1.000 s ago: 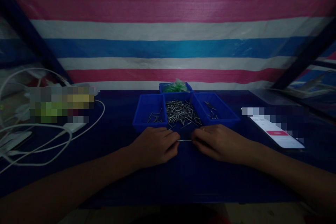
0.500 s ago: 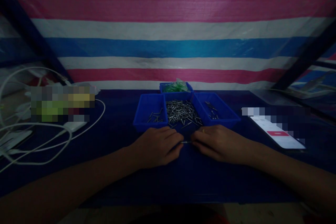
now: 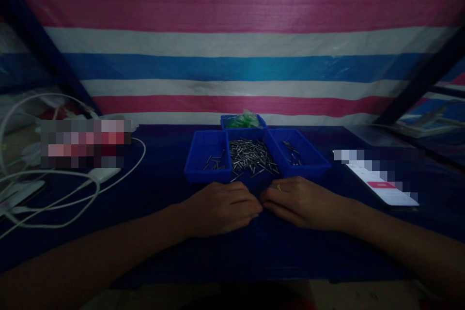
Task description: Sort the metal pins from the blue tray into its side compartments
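Observation:
My left hand [image 3: 230,209] and my right hand [image 3: 296,202] meet fingertip to fingertip over the dark blue table, in front of the bins. Fingers on both are closed and bent inward. Whatever lies between them is hidden by the fingers. Just beyond the hands spreads a loose pile of slim metal pins [image 3: 251,154]. A blue bin [image 3: 208,174] to its left holds several pins, and another blue bin [image 3: 305,170] to its right holds a few more. My right hand wears a ring.
Behind the pile stands a third blue bin [image 3: 223,122] with a green plastic bag [image 3: 247,119] in it. White cables [image 3: 140,174] and a white adapter [image 3: 105,173] lie at left. A lit phone [image 3: 390,193] rests at right. A striped sheet [image 3: 232,65] hangs behind the table.
The hands have come together and dropped slightly. The thin metal pin that showed between the fingertips is now out of sight. Bins and pile stay the same.

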`<state>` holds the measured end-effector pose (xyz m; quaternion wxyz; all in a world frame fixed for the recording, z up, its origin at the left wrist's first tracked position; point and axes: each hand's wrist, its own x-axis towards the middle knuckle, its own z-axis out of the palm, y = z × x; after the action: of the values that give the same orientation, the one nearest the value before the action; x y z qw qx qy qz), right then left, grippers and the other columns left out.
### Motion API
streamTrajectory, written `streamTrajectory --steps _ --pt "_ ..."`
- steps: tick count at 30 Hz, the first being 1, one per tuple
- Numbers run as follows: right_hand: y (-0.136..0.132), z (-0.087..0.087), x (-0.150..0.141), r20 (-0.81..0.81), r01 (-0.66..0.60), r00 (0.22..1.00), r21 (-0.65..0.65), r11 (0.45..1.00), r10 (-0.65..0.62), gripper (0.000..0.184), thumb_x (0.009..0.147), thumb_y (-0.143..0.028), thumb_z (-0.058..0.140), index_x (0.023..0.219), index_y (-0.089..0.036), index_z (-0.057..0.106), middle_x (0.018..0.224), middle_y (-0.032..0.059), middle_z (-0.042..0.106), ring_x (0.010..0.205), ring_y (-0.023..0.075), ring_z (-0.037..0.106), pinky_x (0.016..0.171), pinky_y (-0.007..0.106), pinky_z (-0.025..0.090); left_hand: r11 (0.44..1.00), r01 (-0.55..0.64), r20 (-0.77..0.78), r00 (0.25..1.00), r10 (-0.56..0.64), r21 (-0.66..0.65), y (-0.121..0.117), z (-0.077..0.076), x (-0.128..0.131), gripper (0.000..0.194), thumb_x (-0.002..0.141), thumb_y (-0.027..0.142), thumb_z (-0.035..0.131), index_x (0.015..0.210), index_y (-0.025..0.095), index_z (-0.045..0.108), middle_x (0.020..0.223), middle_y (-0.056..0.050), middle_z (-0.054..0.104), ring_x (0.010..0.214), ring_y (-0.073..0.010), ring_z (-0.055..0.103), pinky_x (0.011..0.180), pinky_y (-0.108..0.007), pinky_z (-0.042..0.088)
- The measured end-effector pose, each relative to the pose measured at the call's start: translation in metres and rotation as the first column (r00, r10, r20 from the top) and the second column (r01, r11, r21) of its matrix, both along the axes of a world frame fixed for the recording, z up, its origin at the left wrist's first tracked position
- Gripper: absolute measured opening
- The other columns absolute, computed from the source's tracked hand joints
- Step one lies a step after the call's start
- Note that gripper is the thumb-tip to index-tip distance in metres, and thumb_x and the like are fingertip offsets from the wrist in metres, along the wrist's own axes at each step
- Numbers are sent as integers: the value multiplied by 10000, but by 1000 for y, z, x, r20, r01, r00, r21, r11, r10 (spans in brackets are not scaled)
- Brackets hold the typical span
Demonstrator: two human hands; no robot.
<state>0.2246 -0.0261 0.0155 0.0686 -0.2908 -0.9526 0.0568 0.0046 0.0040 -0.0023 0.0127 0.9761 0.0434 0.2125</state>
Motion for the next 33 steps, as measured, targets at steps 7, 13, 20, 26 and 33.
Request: streamTrajectory --steps 7,13,20,26,33 --pt "0 0 1 -15 -4 1000 19 1000 4 196 899 -245 352 877 -142 518 723 23 534 654 110 480 600 228 356 999 -22 -6 1000 22 37 -2 -2 0 149 879 217 401 907 149 530 948 -20 603 903 -123 523 695 -209 443" --pt "0 0 1 -5 -10 1000 24 1000 10 207 889 -301 383 923 -150 520 728 22 538 660 117 492 592 236 358 967 -225 -32 973 230 118 0 -4 1 223 891 305 377 803 173 534 653 19 561 609 -112 509 516 -225 361" --pt "1 -2 0 -9 -25 1000 28 999 25 226 906 -268 347 896 -144 535 723 25 536 647 109 484 592 227 361 959 -252 -70 962 262 125 0 -8 2 226 890 316 384 789 173 527 650 23 560 603 -115 521 517 -232 347" --pt "1 -3 0 -12 -28 1000 45 999 29 226 906 -243 341 904 -140 542 717 23 530 647 109 475 587 228 360 962 -248 -91 962 258 110 -1 -7 4 258 899 321 360 783 165 529 645 18 570 591 -111 531 520 -224 358" --pt "1 -3 0 -16 -43 999 50 998 44 238 909 -252 332 866 -140 537 695 17 517 632 106 464 572 221 358 964 -235 -66 968 244 122 0 -7 5 273 903 324 349 796 166 544 651 19 579 591 -105 535 508 -217 357"
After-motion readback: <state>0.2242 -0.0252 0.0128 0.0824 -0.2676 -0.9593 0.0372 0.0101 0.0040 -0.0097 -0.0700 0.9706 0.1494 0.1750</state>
